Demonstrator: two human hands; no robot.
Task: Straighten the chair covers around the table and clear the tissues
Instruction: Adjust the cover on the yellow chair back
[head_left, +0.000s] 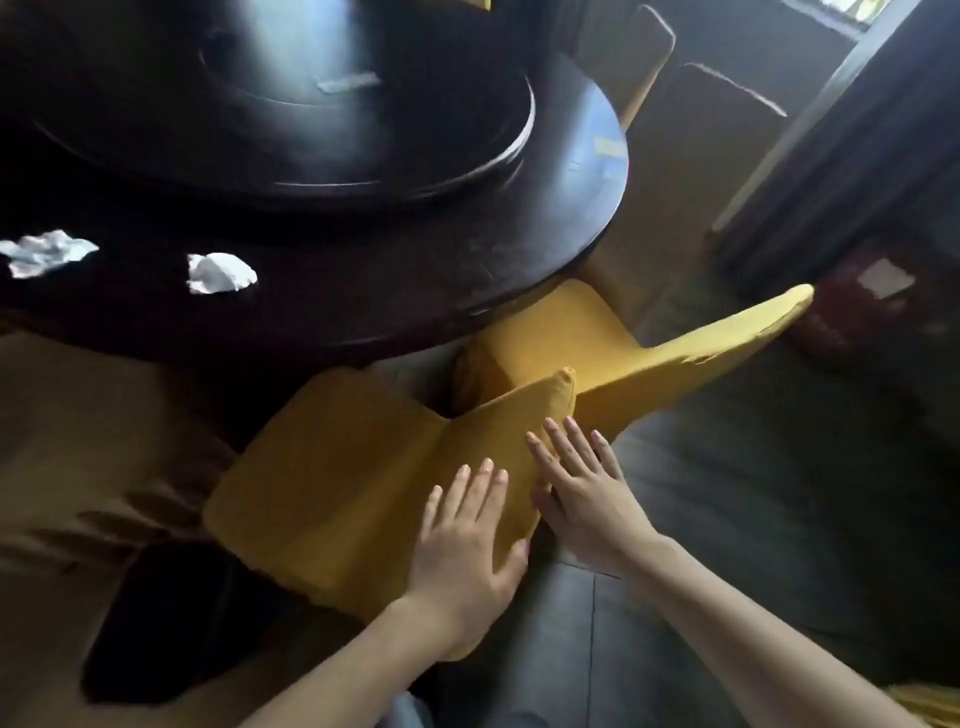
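Note:
A chair with a yellow cover (332, 467) stands below me at the dark round table (363, 291). My left hand (467, 540) lies flat on the cover's backrest with straight fingers. My right hand (582, 483) presses flat on the same backrest, just right of the left hand. A second yellow-covered chair (665, 364) stands right of it, its seat tucked under the table edge. Two crumpled white tissues lie on the table at the left: one tissue (221, 273) nearer, the other tissue (44, 252) at the frame's edge.
A dark turntable (291, 150) sits in the table's middle with a small pale item (348, 82) on it. Brown-covered chairs (696, 130) stand at the far right side. A dark cabinet or door frame (841, 156) rises at the right. The floor is grey tile (727, 519).

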